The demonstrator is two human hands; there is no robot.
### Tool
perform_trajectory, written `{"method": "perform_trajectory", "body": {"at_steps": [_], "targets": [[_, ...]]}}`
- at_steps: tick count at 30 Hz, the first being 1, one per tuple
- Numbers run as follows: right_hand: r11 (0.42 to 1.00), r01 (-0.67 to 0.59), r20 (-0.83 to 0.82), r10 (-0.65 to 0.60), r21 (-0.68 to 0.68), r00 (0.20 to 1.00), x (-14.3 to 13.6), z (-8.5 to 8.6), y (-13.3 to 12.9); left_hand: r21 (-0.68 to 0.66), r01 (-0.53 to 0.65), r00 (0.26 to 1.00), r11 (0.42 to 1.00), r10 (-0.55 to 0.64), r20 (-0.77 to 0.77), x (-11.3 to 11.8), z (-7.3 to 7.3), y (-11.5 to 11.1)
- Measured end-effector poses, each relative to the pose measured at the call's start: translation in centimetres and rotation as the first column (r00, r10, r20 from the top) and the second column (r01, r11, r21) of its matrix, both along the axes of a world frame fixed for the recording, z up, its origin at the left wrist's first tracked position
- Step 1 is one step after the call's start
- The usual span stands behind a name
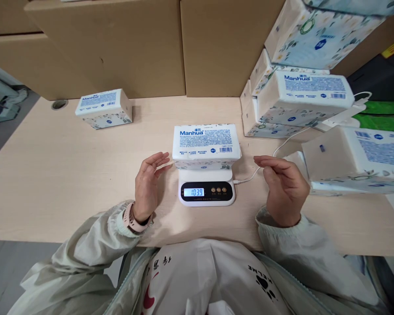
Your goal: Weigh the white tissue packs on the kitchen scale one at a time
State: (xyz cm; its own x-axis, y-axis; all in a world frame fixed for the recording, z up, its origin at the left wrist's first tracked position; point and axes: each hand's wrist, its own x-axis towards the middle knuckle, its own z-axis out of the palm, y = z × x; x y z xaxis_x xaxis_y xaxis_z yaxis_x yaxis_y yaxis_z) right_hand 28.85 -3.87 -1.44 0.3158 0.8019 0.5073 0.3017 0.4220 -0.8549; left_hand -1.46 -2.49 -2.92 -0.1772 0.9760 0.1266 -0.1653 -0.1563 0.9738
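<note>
A Manhua tissue pack lies on a white digital scale, whose lit display reads 103.9. Just left of the pack, my left hand is held with its fingers apart and nothing in it; a pink watch band circles the wrist. To the right of the scale my right hand is raised, palm inward, fingers extended and holding nothing. Neither hand visibly grips the pack. A white cable runs from the scale's right side, passing behind my right hand.
Another tissue pack sits at the back left, near a round desk hole. Stacked packs stand at the back right, with more packs at the right. Cardboard boxes line the rear of the wooden table.
</note>
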Motion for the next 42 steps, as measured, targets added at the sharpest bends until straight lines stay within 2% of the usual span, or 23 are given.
{"method": "perform_trajectory", "body": {"at_steps": [10, 23, 30, 36, 39, 42], "targets": [[0.999, -0.031, -0.044, 0.032, 0.004, 0.999, 0.2, -0.4, -0.1, 0.02, -0.009, 1.0, 1.0, 0.009, 0.0, 0.1, 0.2, 0.0], [1.0, -0.005, -0.018, 0.005, -0.01, 1.0, -0.1, -0.1, 0.0, 0.033, -0.016, 1.0, 0.999, 0.016, -0.012, 0.1, 0.3, 0.0], [1.0, -0.003, -0.061, 0.002, -0.023, 0.998, -0.2, -0.1, -0.1, 0.046, -0.007, 1.0, 0.999, 0.008, -0.011, 0.1, 0.2, -0.1], [0.993, -0.014, -0.023, 0.012, -0.12, 1.0, 0.1, 0.0, 0.9, 0.078, 0.054, 0.991, 0.996, -0.044, -0.123, 0.0, 0.9, 0.2], [0.98, -0.083, 0.064, 0.096, -0.179, 0.993, 0.1, 0.2, 1.9, 0.107, 0.102, 0.978, 0.989, -0.08, -0.192, 0.0, 1.1, 1.2], [0.92, -0.273, 0.155, 0.324, -0.283, 0.933, -0.6, 0.8, 3.0, 0.107, 0.264, 0.948, 0.959, -0.237, -0.211, 0.4, 1.3, 2.3]]}}
